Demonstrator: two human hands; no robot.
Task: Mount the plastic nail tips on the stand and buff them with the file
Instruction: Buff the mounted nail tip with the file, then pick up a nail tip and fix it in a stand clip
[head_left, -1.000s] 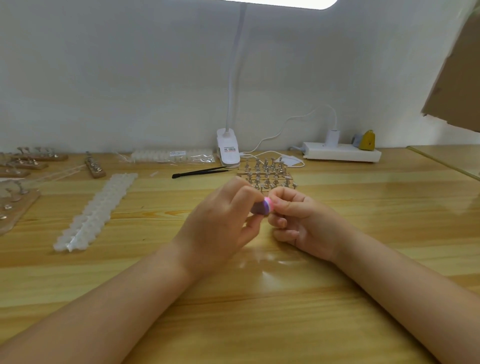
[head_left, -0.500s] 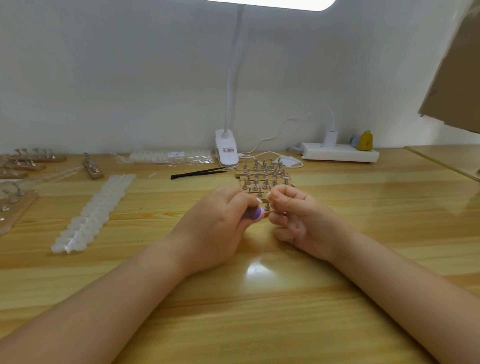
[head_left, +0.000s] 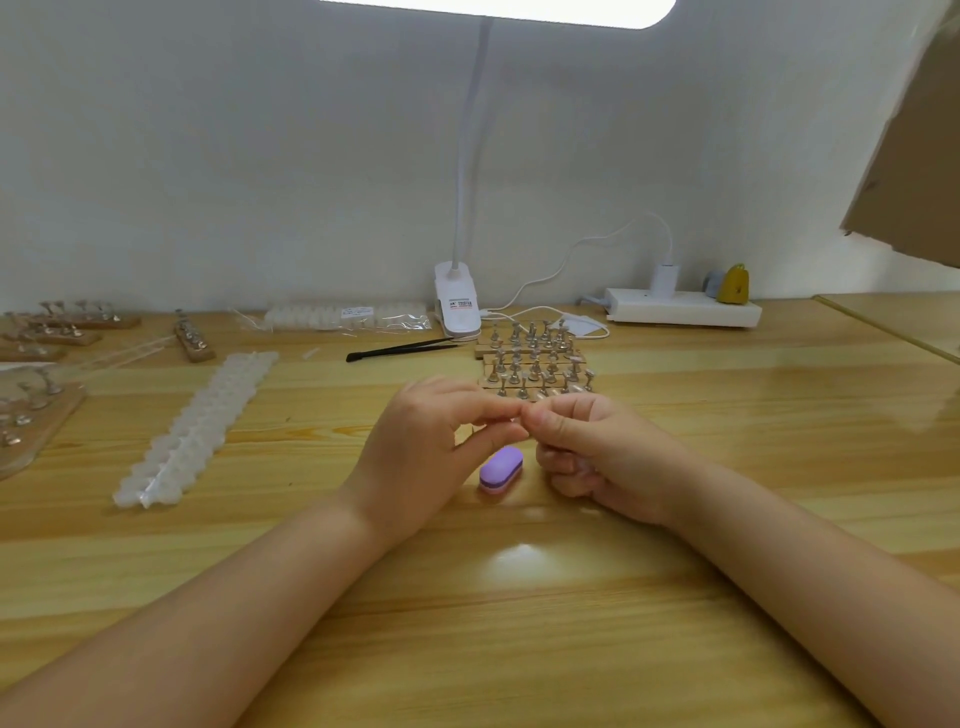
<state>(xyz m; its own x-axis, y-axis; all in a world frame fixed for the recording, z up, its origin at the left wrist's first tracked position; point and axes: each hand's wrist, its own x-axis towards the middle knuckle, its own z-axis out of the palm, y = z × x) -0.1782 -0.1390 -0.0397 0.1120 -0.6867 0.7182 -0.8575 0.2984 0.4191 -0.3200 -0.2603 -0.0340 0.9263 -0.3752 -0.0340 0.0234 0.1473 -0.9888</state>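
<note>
The purple buffing file (head_left: 500, 468) lies flat on the wooden table, between my two wrists and untouched. Just above it my left hand (head_left: 421, 447) and my right hand (head_left: 608, 457) meet fingertip to fingertip. Both pinch one small piece there, which I take for a nail tip; the fingers hide nearly all of it. Right behind the hands stand the wooden stands with metal pegs (head_left: 535, 358), some pegs carrying pale tips. A long strip of clear nail tips (head_left: 197, 431) lies to the left.
Black tweezers (head_left: 405, 349) lie behind the hands, near the lamp clip (head_left: 457, 304). A bag of tips (head_left: 343, 317) and a power strip (head_left: 680, 312) sit along the wall. More peg stands (head_left: 31, 415) are at the far left. Cardboard (head_left: 919, 156) hangs at the upper right.
My left hand has let go of the purple file, which now lies on the table. Its fingers have moved up to meet my right hand's fingertips.
</note>
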